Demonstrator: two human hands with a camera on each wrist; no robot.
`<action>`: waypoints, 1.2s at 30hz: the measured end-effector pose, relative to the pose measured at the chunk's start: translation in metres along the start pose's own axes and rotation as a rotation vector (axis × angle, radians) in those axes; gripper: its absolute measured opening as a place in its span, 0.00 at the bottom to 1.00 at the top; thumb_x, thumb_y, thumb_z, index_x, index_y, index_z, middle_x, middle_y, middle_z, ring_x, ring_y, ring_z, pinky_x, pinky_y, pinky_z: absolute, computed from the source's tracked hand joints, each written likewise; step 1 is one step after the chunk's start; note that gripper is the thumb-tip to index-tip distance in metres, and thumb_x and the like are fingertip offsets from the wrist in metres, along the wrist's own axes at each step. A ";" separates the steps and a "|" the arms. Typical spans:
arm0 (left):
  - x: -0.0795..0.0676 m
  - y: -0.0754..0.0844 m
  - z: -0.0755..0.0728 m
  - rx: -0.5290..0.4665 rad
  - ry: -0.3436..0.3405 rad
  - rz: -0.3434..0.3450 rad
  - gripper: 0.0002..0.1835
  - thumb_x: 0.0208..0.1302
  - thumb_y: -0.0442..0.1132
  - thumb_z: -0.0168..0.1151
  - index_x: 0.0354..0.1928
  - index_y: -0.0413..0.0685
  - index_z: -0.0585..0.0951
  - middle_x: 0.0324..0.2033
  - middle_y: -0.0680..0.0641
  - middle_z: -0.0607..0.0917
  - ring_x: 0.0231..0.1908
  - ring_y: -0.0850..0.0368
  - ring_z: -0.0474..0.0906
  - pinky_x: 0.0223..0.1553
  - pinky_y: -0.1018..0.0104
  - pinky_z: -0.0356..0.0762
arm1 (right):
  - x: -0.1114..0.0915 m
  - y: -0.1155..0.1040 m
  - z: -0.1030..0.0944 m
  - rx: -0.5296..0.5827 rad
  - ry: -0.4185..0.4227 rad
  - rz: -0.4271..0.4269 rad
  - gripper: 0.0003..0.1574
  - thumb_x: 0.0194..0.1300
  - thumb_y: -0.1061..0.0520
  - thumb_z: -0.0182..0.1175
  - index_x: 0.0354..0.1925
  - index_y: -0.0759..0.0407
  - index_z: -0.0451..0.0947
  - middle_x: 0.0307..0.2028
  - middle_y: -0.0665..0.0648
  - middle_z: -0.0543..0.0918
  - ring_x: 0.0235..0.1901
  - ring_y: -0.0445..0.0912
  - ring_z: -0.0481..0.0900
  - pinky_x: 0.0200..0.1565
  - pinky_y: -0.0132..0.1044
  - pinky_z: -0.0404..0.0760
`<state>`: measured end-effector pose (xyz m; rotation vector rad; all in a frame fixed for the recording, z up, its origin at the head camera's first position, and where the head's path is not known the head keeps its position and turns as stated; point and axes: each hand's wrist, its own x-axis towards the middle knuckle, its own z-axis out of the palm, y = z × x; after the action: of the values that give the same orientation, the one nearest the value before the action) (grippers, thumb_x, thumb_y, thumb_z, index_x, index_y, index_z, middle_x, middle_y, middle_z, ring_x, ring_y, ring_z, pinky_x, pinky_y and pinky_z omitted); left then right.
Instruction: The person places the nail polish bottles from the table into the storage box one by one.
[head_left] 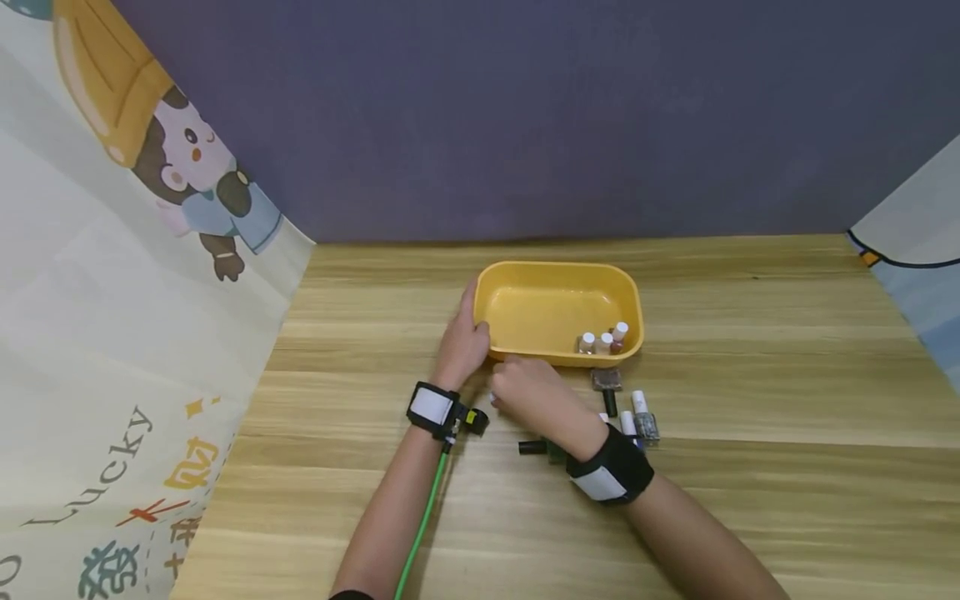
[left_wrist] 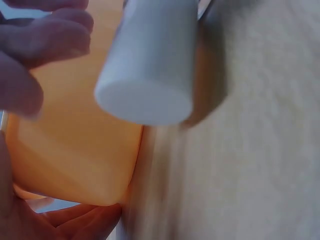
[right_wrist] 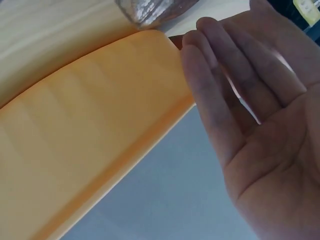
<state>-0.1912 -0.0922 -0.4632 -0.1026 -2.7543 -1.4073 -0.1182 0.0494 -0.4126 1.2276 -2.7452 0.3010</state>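
The left hand (head_left: 461,346) grips the yellow plastic bin (head_left: 558,267), one o'clock from a white cylindrical cap (left_wrist: 147,75), end toward that wrist; the nearer right hand (head_left: 536,393) bends its fingers, any hold hidden.

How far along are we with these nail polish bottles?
Looks done: three white-capped bottles in the yellow bin. In hand: the right hand appears to hold another white-capped bottle, while the left hand grips the bin. Seemingly left: at least four bottles on the wooden table.
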 end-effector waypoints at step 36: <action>0.002 -0.003 0.003 0.047 0.014 -0.001 0.39 0.61 0.41 0.41 0.67 0.83 0.40 0.60 0.43 0.71 0.45 0.53 0.72 0.51 0.57 0.68 | -0.004 -0.001 0.001 -0.134 0.004 -0.116 0.12 0.51 0.67 0.57 0.23 0.51 0.77 0.23 0.47 0.74 0.21 0.38 0.67 0.23 0.32 0.67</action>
<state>-0.1939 -0.0919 -0.4673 -0.0893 -2.7744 -1.3378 -0.1147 0.0513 -0.4138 1.3407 -2.6291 0.1055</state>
